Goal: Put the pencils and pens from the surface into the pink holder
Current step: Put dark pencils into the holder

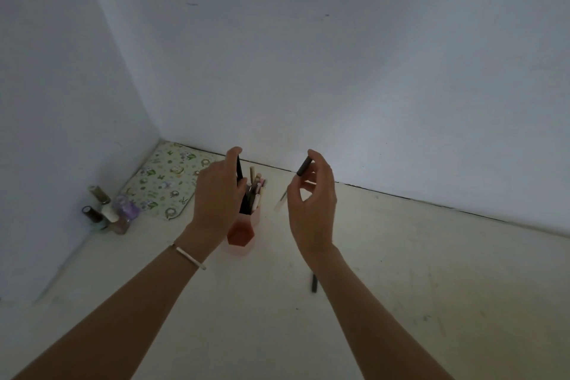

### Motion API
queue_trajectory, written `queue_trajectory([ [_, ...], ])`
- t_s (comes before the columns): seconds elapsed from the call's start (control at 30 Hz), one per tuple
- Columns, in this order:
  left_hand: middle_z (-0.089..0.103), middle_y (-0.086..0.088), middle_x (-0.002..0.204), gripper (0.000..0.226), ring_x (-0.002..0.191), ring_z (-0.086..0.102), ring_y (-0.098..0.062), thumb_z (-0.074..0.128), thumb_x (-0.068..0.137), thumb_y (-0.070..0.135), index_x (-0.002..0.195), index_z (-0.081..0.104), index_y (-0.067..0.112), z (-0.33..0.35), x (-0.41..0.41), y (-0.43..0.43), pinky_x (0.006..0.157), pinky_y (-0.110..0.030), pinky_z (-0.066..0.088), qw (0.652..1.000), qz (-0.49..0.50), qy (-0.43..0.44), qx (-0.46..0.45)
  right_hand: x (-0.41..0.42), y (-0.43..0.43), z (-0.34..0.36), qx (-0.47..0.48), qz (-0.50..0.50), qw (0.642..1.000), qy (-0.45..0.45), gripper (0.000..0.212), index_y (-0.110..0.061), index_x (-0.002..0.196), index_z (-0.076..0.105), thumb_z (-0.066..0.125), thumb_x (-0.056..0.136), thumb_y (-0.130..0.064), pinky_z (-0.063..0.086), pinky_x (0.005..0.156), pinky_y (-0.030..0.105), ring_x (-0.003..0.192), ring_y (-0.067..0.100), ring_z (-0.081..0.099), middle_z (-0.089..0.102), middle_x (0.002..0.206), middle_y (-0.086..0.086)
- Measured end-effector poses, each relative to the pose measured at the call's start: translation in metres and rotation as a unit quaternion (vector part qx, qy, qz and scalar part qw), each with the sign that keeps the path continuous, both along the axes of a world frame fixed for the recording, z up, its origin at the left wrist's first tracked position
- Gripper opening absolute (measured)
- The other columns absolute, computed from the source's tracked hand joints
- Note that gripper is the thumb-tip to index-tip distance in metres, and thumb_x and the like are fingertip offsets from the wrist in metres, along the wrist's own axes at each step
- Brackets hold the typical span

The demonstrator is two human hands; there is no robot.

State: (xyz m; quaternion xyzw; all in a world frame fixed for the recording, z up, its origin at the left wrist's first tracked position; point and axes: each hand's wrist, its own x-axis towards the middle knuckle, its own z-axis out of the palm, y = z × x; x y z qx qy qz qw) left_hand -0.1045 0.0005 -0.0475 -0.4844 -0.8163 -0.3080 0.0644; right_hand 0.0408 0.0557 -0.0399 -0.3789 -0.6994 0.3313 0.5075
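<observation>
standing on the pale worktop (401,271), the pink holder (243,233) already carries several pens. the left hand (217,200) grips a black pen (239,168) over it; the right hand (311,207) pinches a dark pen (303,166) beside it (another dark pen (314,283) lies nearer).

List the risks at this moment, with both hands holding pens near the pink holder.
1. The holder already looks crowded, so the dark pen in the left hand may jam or tip it.
2. The right hand pinches its pen only at the top; it might slip.
3. The pen on the surface, partly hidden by the right forearm, could be missed.
</observation>
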Motion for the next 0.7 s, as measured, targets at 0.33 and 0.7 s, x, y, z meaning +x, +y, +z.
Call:
queue_trajectory([
  [0.33,0.06,-0.004,0.133,0.03,0.128,0.048,-0.024,0.054,0.092,0.036,0.107,0.073,0.018,-0.006,-0.013,-0.011,0.103,-0.043,0.034,0.994,0.003,0.098,-0.047,-0.01,-0.01,-0.012,-0.003,0.005,1.0,-0.001,0.047,-0.024,0.131,0.046,0.057,0.09,-0.005,0.049,0.078,0.008,0.091,-0.003,0.058,0.057,0.108,-0.006],
  [0.7,0.067,-0.004,0.112,0.034,0.104,0.06,-0.023,0.057,0.086,0.007,0.119,0.062,0.011,0.035,-0.041,-0.035,0.092,-0.034,0.043,0.996,0.004,0.003,0.09,-0.041,-0.014,-0.047,0.057,0.055,0.984,-0.161,0.032,-0.013,0.125,0.054,0.061,0.094,-0.011,0.056,0.082,0.029,0.094,0.014,0.063,0.063,0.109,0.003],
])
